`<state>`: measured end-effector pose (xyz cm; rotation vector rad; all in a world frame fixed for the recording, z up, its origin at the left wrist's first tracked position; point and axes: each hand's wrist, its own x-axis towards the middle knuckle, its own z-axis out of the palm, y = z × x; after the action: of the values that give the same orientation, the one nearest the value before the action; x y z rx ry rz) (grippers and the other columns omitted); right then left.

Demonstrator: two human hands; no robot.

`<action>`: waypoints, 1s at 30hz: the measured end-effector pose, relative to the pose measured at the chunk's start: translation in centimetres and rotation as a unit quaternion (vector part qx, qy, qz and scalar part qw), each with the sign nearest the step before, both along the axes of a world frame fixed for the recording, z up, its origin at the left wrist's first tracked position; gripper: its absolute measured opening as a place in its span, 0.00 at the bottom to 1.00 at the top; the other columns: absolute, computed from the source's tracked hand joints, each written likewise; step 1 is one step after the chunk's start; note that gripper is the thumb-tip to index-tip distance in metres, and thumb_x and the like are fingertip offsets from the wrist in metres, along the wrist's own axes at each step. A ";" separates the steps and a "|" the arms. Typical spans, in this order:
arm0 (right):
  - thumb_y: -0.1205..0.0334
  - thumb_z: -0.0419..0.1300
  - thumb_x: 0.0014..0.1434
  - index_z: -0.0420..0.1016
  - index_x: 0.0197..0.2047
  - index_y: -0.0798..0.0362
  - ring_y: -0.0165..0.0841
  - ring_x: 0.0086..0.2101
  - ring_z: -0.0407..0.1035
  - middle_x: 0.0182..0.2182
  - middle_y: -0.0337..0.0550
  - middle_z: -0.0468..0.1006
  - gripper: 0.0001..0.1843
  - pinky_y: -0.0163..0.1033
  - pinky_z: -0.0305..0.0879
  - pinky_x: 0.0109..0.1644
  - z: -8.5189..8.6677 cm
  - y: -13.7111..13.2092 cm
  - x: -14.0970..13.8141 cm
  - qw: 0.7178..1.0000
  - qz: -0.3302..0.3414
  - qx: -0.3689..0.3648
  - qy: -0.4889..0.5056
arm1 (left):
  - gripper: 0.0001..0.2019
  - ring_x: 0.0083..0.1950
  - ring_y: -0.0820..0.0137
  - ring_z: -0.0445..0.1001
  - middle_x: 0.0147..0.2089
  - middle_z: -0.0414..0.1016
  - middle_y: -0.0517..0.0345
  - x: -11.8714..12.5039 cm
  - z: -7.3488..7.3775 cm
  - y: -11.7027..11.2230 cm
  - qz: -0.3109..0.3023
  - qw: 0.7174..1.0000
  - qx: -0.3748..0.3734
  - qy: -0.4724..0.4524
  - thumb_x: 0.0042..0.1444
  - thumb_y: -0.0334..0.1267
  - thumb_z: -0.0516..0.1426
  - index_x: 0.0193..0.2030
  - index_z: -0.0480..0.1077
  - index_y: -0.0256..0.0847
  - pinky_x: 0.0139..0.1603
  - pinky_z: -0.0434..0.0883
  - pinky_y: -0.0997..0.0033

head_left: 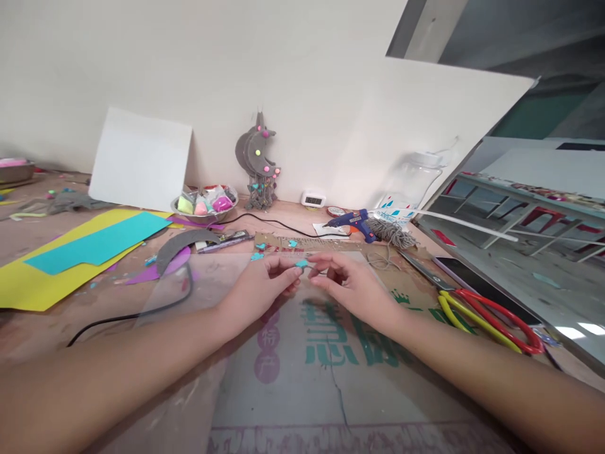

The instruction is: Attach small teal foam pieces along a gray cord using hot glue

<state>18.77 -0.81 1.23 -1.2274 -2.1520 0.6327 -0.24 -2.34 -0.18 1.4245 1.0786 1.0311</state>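
Between the thumb and fingers of my left hand (pixel 265 284) is a small teal cut-out piece (pixel 301 263). A thin grey yarn (pixel 312 269) runs from that piece to my right hand (pixel 352 287), whose curled fingers pinch it. Both hands are just above a clear plastic sheet laid over printed cardboard (pixel 283 403). Beyond the fingertips lie a few more small teal pieces (pixel 257 256), apart from my hands. A length of dark yarn (pixel 338 394) trails on the sheet below my hands.
A blue glue gun (pixel 352 222) and a grey yarn bundle (pixel 390 233) are at the back right. Scissors (pixel 491 315) and a phone (pixel 486 290) lie on the right. Left are yellow and teal sheets (pixel 94 243), and a bowl (pixel 204 207). A grey moon ornament (pixel 258 157) leans against the wall.
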 end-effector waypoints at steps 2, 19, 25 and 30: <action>0.51 0.57 0.56 0.72 0.45 0.46 0.32 0.26 0.67 0.28 0.38 0.76 0.15 0.39 0.65 0.30 -0.5 0.0 0.0 1.000 -0.027 -0.005 0.010 | 0.12 0.27 0.75 0.67 0.25 0.70 0.61 0.0 -0.2 0.1 -0.008 1.000 0.013 0.010 0.54 0.46 0.56 0.28 0.68 0.38 0.30 0.64 0.75; 0.63 0.57 0.59 0.78 0.37 0.50 0.32 0.37 0.68 0.36 0.44 0.72 0.08 0.38 0.65 0.40 -0.7 -0.4 0.1 0.986 0.005 0.157 0.052 | 0.12 0.20 0.79 0.64 0.21 0.63 0.66 0.0 0.4 -0.7 0.004 0.999 0.019 0.041 0.56 0.45 0.54 0.28 0.64 0.39 0.20 0.61 0.81; 0.61 0.54 0.61 0.74 0.42 0.51 0.28 0.27 0.63 0.26 0.38 0.69 0.09 0.34 0.61 0.31 -0.8 -0.8 0.3 0.989 -0.027 0.127 0.072 | 0.12 0.19 0.78 0.64 0.20 0.64 0.65 0.1 0.3 -0.7 0.001 0.999 -0.014 0.030 0.56 0.45 0.54 0.28 0.63 0.39 0.20 0.62 0.81; 0.56 0.53 0.61 0.68 0.24 0.54 0.27 0.23 0.60 0.20 0.37 0.66 0.16 0.33 0.56 0.28 -0.6 -1.5 0.6 0.991 0.036 0.129 0.015 | 0.13 0.19 0.78 0.64 0.21 0.64 0.64 0.0 -0.1 -0.4 0.003 0.999 -0.042 -0.024 0.56 0.47 0.54 0.28 0.62 0.40 0.20 0.63 0.79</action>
<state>19.32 -2.29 0.60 -1.0000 -2.1808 0.3840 -0.19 -2.72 -0.32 1.3236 1.0793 1.0082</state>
